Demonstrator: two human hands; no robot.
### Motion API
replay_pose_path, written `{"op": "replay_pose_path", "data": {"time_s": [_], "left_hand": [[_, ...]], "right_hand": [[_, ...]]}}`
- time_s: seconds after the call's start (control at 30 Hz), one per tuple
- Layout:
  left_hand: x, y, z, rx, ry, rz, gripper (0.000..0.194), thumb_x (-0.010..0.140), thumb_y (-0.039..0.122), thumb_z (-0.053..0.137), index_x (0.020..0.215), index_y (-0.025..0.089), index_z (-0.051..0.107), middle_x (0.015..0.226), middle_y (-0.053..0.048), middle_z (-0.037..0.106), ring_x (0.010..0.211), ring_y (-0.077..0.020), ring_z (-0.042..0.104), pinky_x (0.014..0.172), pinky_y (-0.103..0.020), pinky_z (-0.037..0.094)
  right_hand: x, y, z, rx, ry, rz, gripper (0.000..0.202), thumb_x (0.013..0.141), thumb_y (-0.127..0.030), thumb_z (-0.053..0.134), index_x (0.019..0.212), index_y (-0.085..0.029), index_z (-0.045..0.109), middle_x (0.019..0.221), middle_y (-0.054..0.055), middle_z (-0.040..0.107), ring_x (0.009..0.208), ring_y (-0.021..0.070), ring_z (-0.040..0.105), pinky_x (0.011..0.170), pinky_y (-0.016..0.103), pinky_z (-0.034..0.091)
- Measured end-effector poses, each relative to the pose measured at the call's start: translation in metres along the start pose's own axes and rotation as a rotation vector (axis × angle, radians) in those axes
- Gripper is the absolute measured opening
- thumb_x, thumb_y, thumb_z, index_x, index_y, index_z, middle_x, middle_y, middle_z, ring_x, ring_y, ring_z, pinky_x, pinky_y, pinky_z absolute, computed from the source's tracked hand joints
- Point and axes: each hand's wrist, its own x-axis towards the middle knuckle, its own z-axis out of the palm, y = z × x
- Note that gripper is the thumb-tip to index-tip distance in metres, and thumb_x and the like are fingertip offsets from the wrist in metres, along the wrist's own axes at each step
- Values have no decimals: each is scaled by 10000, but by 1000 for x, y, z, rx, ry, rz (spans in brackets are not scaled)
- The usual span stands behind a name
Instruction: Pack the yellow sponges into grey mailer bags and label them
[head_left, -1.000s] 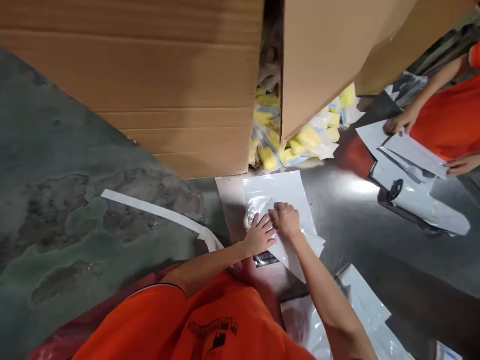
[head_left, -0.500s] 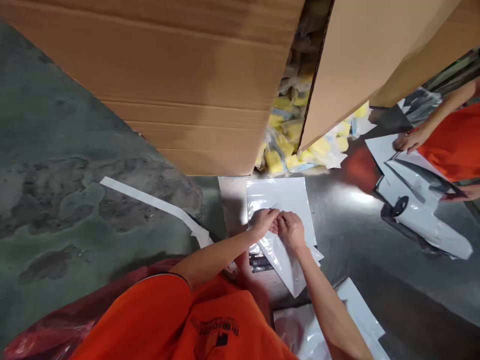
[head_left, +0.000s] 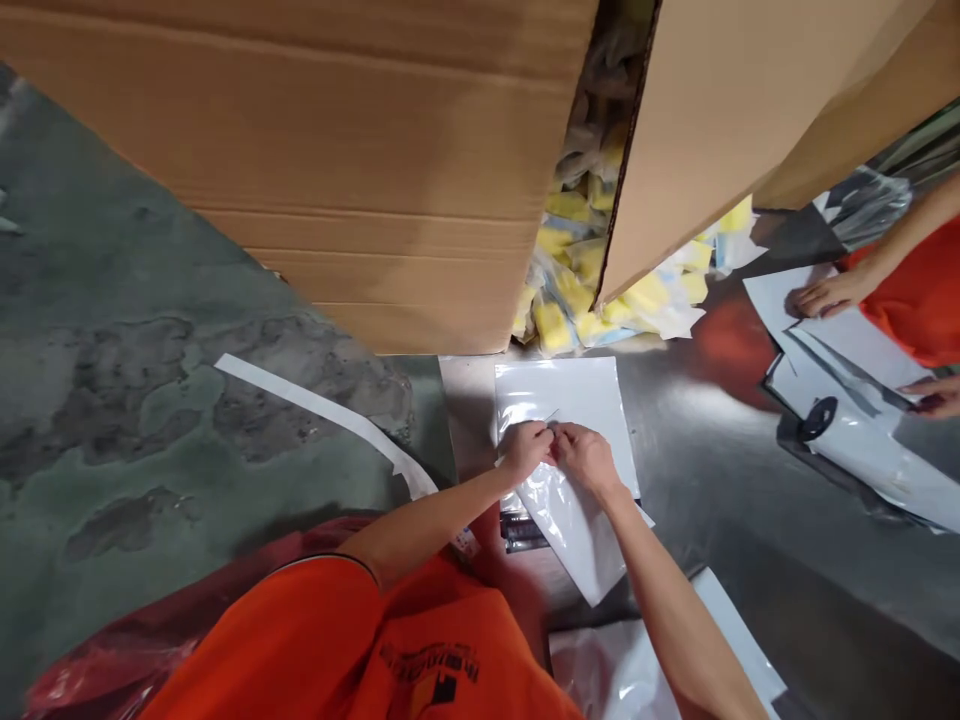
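A glossy white plastic bag point(head_left: 574, 530) lies at an angle over a stack of white bags point(head_left: 581, 385) on the metal table point(head_left: 675, 430). At its upper edge my left hand point(head_left: 527, 448) is closed, fingers pinched on the bag. Right beside it, nearly touching, my right hand point(head_left: 585, 455) pinches the same edge, its fingers curled in. A thin dark line sticks up just above the fingertips. Black edges of bags show at the bottom of the stack.
Large cardboard boxes point(head_left: 360, 180) stand behind the stack. Yellow items in clear wrap point(head_left: 637, 295) spill between them. At the right, another person's hands point(head_left: 832, 295) handle white bags point(head_left: 885, 450). A white strip point(head_left: 300, 395) hangs at the left; more bags point(head_left: 611, 665) lie nearest me.
The view has shifted slightly. My hands stay together at the bag's edge, with the fingers moved a little. The other person's hands have shifted on their bags.
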Motion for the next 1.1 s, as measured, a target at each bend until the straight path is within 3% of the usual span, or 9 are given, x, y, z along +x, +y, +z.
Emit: {"op": "replay_pose_path", "data": {"time_s": [0.17, 0.33, 0.47, 0.63, 0.7, 0.8, 0.9, 1.0, 1.1], "left_hand": [[3, -4, 1, 45, -55, 30, 213, 803, 220, 554, 604, 198, 483, 511, 36, 539, 505, -124, 604, 523, -234, 527], [5, -11, 0, 42, -68, 34, 183, 808, 242, 540, 639, 197, 486, 594, 20, 597, 515, -112, 621, 481, -204, 498], [6, -15, 1, 38, -76, 41, 178, 810, 253, 526, 645, 198, 488, 599, 16, 587, 517, -123, 625, 490, -228, 510], [5, -11, -1, 79, -76, 57, 186, 831, 245, 468, 649, 204, 471, 680, -23, 658, 541, -138, 632, 537, -270, 531], [-1, -11, -3, 224, -20, 155, 216, 869, 270, 438, 676, 203, 508, 712, -42, 678, 588, -157, 646, 592, -300, 544], [-17, -21, -7, 634, 2, 551, 249, 903, 365, 493, 854, 180, 651, 951, -122, 730, 947, -262, 685, 880, -417, 532], [-30, -46, -9, 1018, -140, 892, 547, 884, 501, 585, 1301, 147, 597, 1411, -183, 569, 1377, -367, 440, 1175, -572, 244], [-32, -72, -9, 1280, -161, 951, 787, 888, 607, 558, 1507, 151, 390, 1560, -184, 398, 1467, -384, 300, 1201, -637, 4], [-28, -83, -9, 1410, -109, 909, 797, 907, 653, 490, 1526, 167, 365, 1580, -164, 371, 1477, -371, 285, 1203, -633, -17]], "right_hand": [[7, 4, -6, -114, -51, -37, 261, 932, -257, 470, 760, -233, 665, 739, 28, 693, 639, 163, 553, 607, 271, 295], [14, 9, -11, 13, -147, -94, 330, 939, -240, 409, 669, -235, 598, 662, -8, 638, 593, 140, 507, 602, 249, 309], [16, 11, -9, -2, -147, -107, 325, 926, -261, 398, 649, -226, 566, 654, 3, 620, 585, 142, 483, 608, 260, 307], [19, 23, -1, 218, -84, 24, 278, 887, -341, 411, 712, -223, 591, 666, -4, 620, 622, 146, 518, 635, 251, 359], [19, 30, 2, 300, -48, 95, 276, 863, -381, 426, 745, -221, 618, 684, -5, 636, 641, 151, 533, 648, 254, 379], [19, 38, 7, 382, -9, 143, 303, 835, -418, 447, 774, -206, 655, 733, 7, 673, 684, 162, 563, 678, 262, 403], [21, 37, 16, 436, 1, 154, 328, 840, -434, 449, 788, -198, 671, 767, 16, 696, 720, 168, 593, 700, 265, 418], [26, 38, 21, 448, 77, 210, 312, 823, -432, 478, 761, -204, 682, 744, 12, 699, 702, 167, 594, 707, 275, 429], [19, 68, -4, 526, 381, 403, 221, 709, -403, 587, 641, -201, 644, 611, 7, 635, 633, 174, 566, 698, 308, 458]]}}
